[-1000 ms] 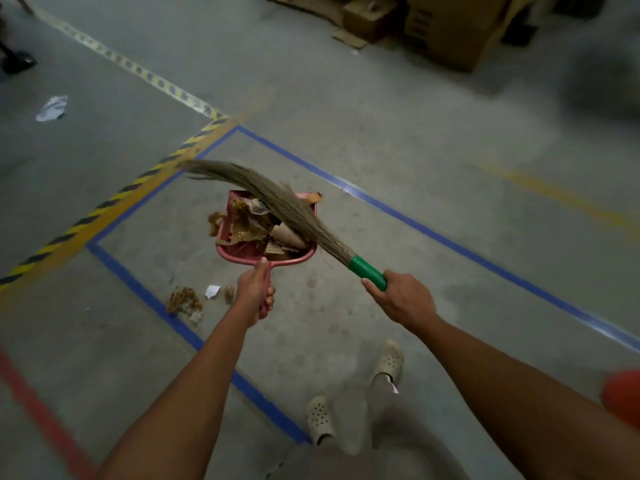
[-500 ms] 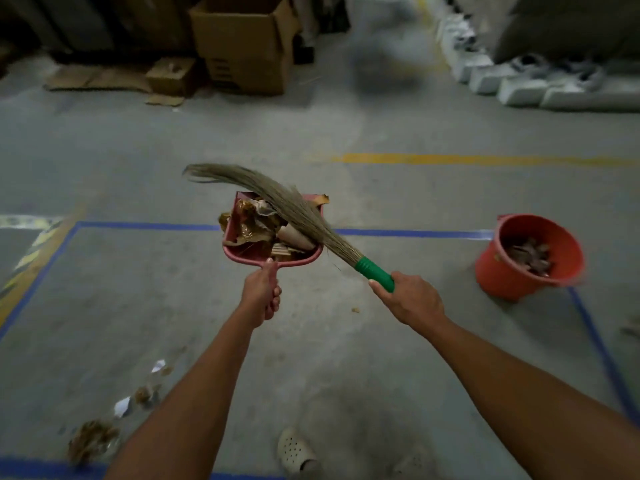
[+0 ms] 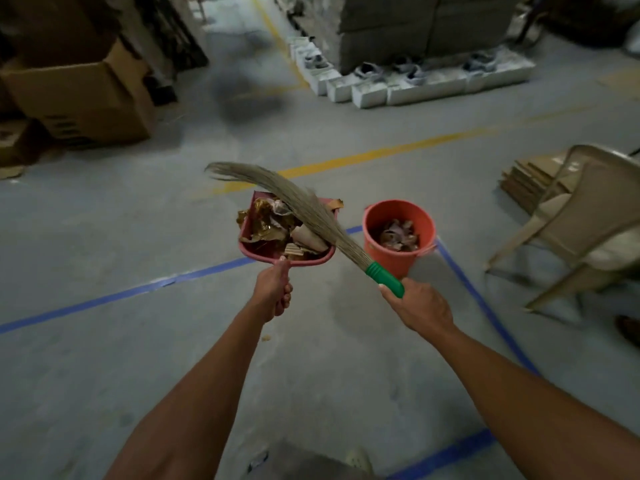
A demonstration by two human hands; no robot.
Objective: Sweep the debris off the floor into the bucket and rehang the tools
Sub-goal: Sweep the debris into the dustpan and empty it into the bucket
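Note:
My left hand (image 3: 274,292) grips the handle of a pink dustpan (image 3: 250,250), held level above the floor. The pan is heaped with brown leaves and paper scraps (image 3: 273,227). My right hand (image 3: 418,305) grips the green handle of a grass broom (image 3: 298,206), whose bristles lie across the pan's load. An orange bucket (image 3: 398,220) stands on the floor just right of the pan, with debris at its bottom.
A beige plastic chair (image 3: 571,223) stands at the right, with flattened cardboard (image 3: 526,183) behind it. Cardboard boxes (image 3: 86,95) are stacked at the back left. White blocks (image 3: 415,84) line a pallet at the back. Blue tape lines (image 3: 138,289) cross the floor.
The view has swung right and closer to the bucket, which now stands right beside the pan. The chair has come into view. Both hands keep their hold on pan and broom.

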